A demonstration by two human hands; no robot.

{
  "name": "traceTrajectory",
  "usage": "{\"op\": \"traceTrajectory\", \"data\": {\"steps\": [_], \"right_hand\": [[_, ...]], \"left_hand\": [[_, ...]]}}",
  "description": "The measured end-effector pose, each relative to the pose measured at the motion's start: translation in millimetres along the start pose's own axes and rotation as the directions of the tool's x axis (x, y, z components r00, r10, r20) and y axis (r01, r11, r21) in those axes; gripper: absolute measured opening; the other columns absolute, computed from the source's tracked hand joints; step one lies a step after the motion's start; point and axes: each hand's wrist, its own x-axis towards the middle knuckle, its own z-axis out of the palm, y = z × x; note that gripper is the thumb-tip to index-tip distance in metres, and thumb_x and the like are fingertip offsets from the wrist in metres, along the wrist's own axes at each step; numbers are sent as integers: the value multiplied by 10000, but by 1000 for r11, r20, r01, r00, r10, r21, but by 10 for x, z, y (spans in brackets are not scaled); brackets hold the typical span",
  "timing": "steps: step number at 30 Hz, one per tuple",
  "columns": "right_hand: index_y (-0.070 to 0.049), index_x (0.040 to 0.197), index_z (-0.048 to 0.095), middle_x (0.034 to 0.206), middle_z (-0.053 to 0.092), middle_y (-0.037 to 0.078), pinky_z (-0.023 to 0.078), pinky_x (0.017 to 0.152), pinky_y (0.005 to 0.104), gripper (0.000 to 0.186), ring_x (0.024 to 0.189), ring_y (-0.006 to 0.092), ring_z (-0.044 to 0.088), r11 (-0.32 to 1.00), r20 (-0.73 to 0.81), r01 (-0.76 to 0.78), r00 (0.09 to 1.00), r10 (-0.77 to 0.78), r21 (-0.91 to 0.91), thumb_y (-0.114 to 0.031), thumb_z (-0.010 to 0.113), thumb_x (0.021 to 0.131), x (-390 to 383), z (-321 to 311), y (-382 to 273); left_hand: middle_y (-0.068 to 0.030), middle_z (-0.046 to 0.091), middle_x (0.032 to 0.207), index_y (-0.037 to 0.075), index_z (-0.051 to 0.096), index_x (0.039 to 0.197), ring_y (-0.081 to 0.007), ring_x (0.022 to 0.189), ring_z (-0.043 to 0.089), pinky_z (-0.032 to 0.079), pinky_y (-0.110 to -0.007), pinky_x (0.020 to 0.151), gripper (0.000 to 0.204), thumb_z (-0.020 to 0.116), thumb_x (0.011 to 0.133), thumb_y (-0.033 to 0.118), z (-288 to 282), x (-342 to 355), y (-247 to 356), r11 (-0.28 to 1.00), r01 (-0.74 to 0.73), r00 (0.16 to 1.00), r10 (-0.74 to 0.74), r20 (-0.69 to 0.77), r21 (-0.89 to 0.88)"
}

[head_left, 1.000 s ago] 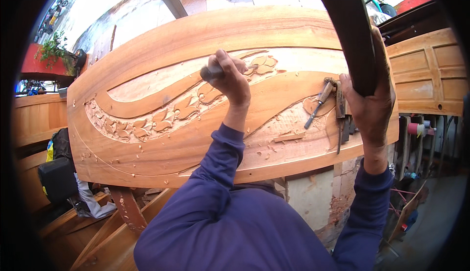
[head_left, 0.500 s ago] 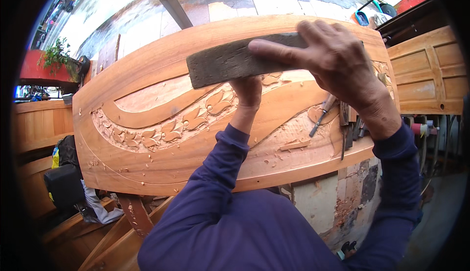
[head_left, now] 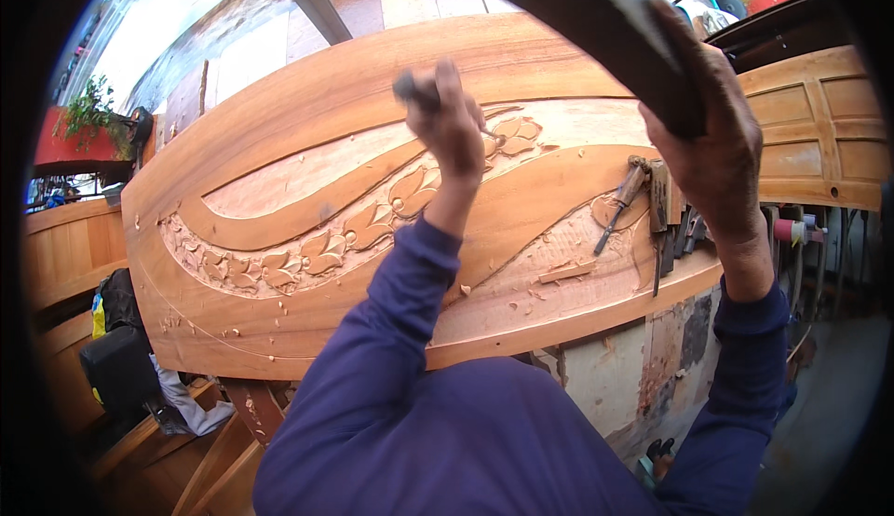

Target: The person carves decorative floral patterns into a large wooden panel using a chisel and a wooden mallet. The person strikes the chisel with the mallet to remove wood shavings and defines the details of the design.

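We are leaning over a carved wooden panel [head_left: 494,218], which is lying flat and filling the space before us. A panelled door [head_left: 810,125] is standing beyond its right edge. Over the far edge, toward the right, our right hand [head_left: 712,134] is holding a long dark wooden block [head_left: 596,32], thumb and fingers pinching its end. A leafy carved band [head_left: 317,251] is curving from the left edge to the middle. Several tools [head_left: 663,209] are lying bunched by the near right corner. Mid-panel, our left hand [head_left: 452,134] is gripping a chisel [head_left: 419,92], fingers curling around its handle, the blade pointing at the band's farther end. A wooden-handled chisel [head_left: 629,190] is resting beside the bunch. A thin wood strip [head_left: 566,272] is lying near the near edge, and shavings [head_left: 273,332] are dotting the surface.
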Motion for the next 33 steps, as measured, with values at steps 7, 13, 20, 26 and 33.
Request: {"op": "traceTrajectory", "data": {"steps": [7, 13, 20, 26, 33], "right_hand": [[-126, 1419, 605, 1062, 703, 52, 554, 826, 315, 622, 920, 158, 670, 987, -119, -155, 980, 160, 51, -35, 829, 847, 59, -155, 35], [-82, 1325, 637, 1014, 707, 15, 533, 848, 257, 496, 893, 121, 655, 989, -179, -125, 974, 137, 80, -110, 847, 876, 438, -225, -97], [-410, 1516, 540, 985, 631, 27, 559, 689, 345, 767, 809, 208, 668, 842, 414, 424, 868, -274, -334, -78, 760, 860, 540, 164, -185], [-390, 1513, 554, 913, 579, 21, 574, 719, 403, 822, 778, 234, 627, 842, 361, 421, 884, -297, -338, -28, 761, 804, 396, 176, -81], [-192, 1528, 540, 1352, 677, 89, 558, 979, 340, 786, 1161, 220, 688, 1000, 126, -26, 992, 27, -11, 70, 770, 823, 189, 56, 88]], "left_hand": [[21, 443, 541, 86, 492, 798, -64, 441, 406, 342, -253, 408, 302, 598, 1070, 161, -230, -150, -28, 999, -17, 988, 24, 153, -52], [30, 388, 540, 103, 465, 742, -75, 421, 353, 334, -272, 403, 382, 612, 1072, 227, -132, 104, 58, 995, 99, 955, -104, 277, 32], [9, 506, 608, 55, 570, 778, -95, 504, 488, 422, -283, 470, 298, 644, 1052, 147, -154, -60, -44, 994, 81, 937, -102, 334, 77], [-31, 565, 668, 34, 591, 854, -99, 528, 506, 433, -278, 464, 212, 616, 1049, 113, -177, -97, -167, 1000, -13, 972, 8, 234, 19], [57, 410, 521, 148, 452, 698, -61, 380, 362, 296, -252, 351, 415, 631, 1060, 245, 122, 520, -177, 956, 290, 930, -293, 222, 51]]}}
